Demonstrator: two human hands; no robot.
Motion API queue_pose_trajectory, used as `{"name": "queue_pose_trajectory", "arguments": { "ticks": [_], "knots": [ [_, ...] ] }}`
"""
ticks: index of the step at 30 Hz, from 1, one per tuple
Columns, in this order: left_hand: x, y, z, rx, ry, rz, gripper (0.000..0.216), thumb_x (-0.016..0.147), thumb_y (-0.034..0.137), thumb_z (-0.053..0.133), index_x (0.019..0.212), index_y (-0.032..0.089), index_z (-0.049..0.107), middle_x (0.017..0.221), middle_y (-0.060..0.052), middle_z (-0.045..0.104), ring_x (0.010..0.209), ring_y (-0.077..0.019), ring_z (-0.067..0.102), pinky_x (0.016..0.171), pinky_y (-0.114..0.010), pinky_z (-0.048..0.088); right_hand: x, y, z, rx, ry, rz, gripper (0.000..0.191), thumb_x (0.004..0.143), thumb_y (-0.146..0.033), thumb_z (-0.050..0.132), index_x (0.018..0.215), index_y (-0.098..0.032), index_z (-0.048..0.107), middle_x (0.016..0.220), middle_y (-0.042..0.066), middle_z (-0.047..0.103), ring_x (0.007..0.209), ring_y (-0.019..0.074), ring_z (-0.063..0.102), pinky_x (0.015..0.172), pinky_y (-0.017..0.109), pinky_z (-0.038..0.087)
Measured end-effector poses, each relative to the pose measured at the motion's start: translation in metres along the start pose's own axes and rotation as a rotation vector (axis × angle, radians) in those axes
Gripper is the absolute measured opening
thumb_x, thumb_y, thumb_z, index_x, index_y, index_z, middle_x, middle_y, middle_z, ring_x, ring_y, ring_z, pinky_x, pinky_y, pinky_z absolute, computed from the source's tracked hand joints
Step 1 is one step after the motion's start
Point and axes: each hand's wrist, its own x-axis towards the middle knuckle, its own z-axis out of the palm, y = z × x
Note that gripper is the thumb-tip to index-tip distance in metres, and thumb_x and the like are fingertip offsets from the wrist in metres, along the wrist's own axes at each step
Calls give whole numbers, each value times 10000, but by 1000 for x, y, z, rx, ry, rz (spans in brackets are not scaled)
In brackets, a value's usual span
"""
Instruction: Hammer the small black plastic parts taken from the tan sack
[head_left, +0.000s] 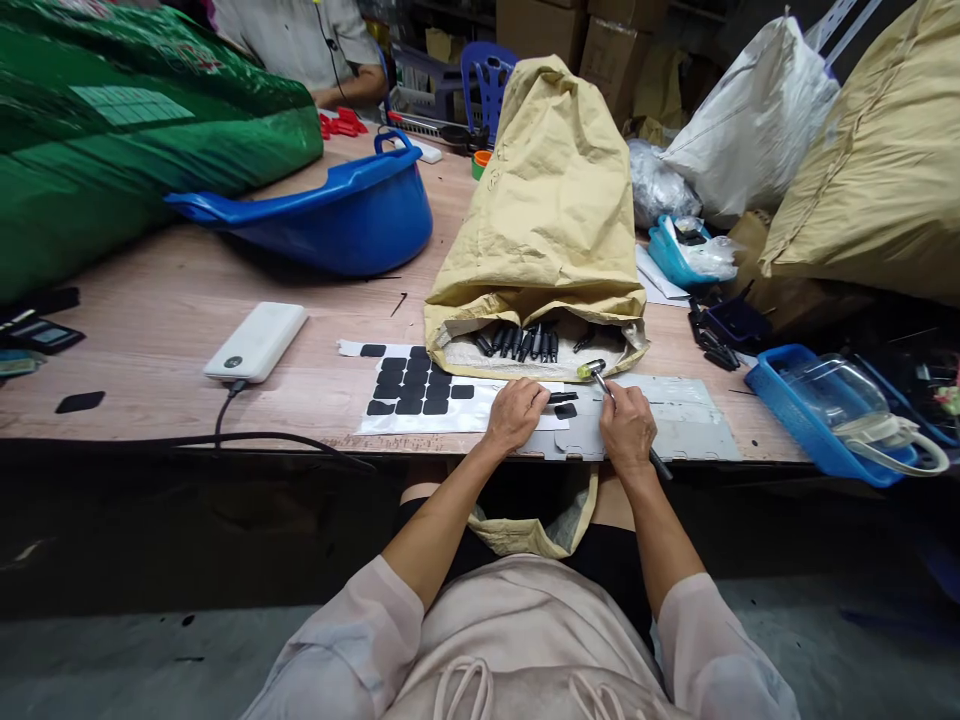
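My right hand (628, 425) is wrapped around the handle of a small hammer (591, 369), whose head has a yellowish end and a dark end. The fingers of my left hand (517, 412) pinch a slim black part (562, 397) low over the grey board (686, 420). The hammer head is just above and to the right of this part, apart from it. A white sheet with black rounded stickers (409, 380) lies to the left of my left hand. Beyond both hands, several black cylindrical parts (517, 340) rest in the mouth of a beige sack (559, 220).
A blue basin (360, 215) and a white power bank (259, 340) with a black cable stand left. A green sack (150, 130) fills the far left. At the right are a blue tray (825, 430) and large sacks (870, 170). Another person's arm (356, 88) shows across the table.
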Motion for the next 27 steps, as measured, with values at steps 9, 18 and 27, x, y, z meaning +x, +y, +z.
{"name": "queue_pose_trajectory", "arguments": {
  "ticks": [9, 18, 27],
  "knots": [
    [-2, -3, 0, 48, 31, 30, 364, 1087, 286, 405, 748, 224, 521, 859, -42, 628, 869, -216, 549, 833, -364, 430, -8, -2, 10, -109, -6, 4, 297, 983, -225, 568, 1238, -227, 721, 1013, 84, 635, 915, 226, 500, 755, 329, 325],
    [-35, 10, -6, 80, -43, 338, 364, 1089, 348, 431, 851, 202, 664, 967, -66, 693, 973, -234, 553, 899, -422, 398, -7, -5, 7, -118, -16, 1, 290, 987, -229, 548, 1230, -225, 707, 1013, 81, 627, 926, 229, 493, 753, 332, 323],
    [-72, 13, -9, 66, -203, 398, 290, 856, 426, 800, 1083, 258, 732, 1307, -91, 668, 1207, -298, 568, 1075, -471, 415, -7, -4, 10, -86, -4, -3, 313, 978, -231, 532, 1235, -212, 709, 1008, 97, 620, 922, 239, 486, 753, 345, 336]
  ]
}}
